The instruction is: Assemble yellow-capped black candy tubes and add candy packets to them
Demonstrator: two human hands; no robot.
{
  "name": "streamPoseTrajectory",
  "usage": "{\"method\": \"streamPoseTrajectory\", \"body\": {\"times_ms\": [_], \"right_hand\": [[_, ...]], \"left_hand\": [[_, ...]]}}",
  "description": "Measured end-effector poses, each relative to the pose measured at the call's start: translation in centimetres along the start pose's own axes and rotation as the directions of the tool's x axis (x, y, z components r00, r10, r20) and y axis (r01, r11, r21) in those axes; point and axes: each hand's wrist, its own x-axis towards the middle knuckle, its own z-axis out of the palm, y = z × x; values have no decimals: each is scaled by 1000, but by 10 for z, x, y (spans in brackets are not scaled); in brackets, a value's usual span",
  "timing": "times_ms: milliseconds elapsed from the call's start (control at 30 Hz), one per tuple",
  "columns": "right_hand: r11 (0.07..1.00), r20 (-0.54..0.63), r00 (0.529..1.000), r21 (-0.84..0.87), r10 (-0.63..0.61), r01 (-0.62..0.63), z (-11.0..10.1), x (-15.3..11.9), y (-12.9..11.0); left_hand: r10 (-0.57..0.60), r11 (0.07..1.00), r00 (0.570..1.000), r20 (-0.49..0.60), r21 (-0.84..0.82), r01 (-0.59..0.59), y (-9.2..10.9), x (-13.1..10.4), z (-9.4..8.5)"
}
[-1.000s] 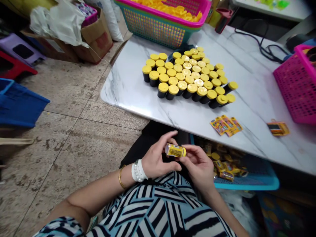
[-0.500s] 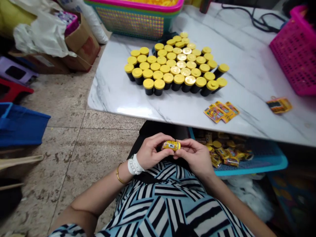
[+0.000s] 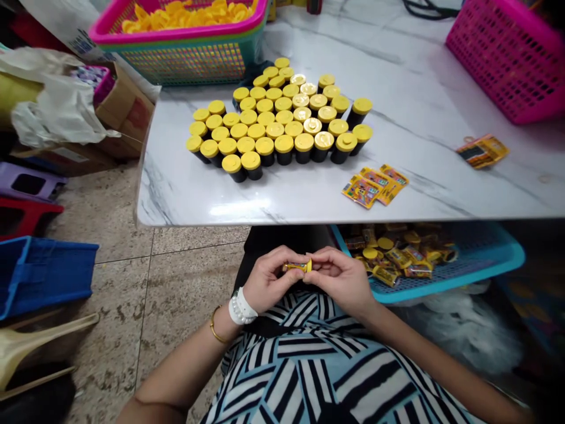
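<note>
A white table (image 3: 198,203) stands on a speckled floor (image 3: 176,294). Lots of black tubs with yellow lids (image 3: 284,143) crowd near its left edge, and a few flat packets (image 3: 364,191) lie by the near edge. A small yellow tube (image 3: 295,267) is below that edge, above the lap. The left hand (image 3: 267,284) holds its body, with thumb and fingers curled around. The right hand (image 3: 345,284) pinches the capped end. Both arms slant in, so the 2 hands meet fingertips to fingertips.
</note>
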Motion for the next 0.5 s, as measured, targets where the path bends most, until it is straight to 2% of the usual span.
{"method": "streamPoseTrajectory", "body": {"times_ms": [100, 233, 300, 367, 433, 500], "right_hand": [[998, -12, 999, 33, 46, -46, -3, 0, -1], [942, 47, 958, 176, 283, -287, -4, 1, 0], [912, 52, 939, 225, 340, -342, -2, 2, 4], [912, 32, 943, 245, 332, -329, -1, 4, 7], [926, 27, 953, 227, 302, -301, -2, 6, 8], [934, 93, 955, 201, 281, -295, -7, 7, 6]], "left_hand": [[6, 1000, 999, 44, 0, -6, 1, 6, -3], [52, 998, 995, 90, 14, -53, 3, 11, -3], [37, 999, 996, 75, 32, -39, 4, 10, -1], [-20, 1000, 999, 27, -10, 21, 4, 7, 2], [-118, 982, 993, -9, -149, 115, 2, 3, 3], [-226, 929, 974, 7, -300, 218, -1, 0, 4]]}}
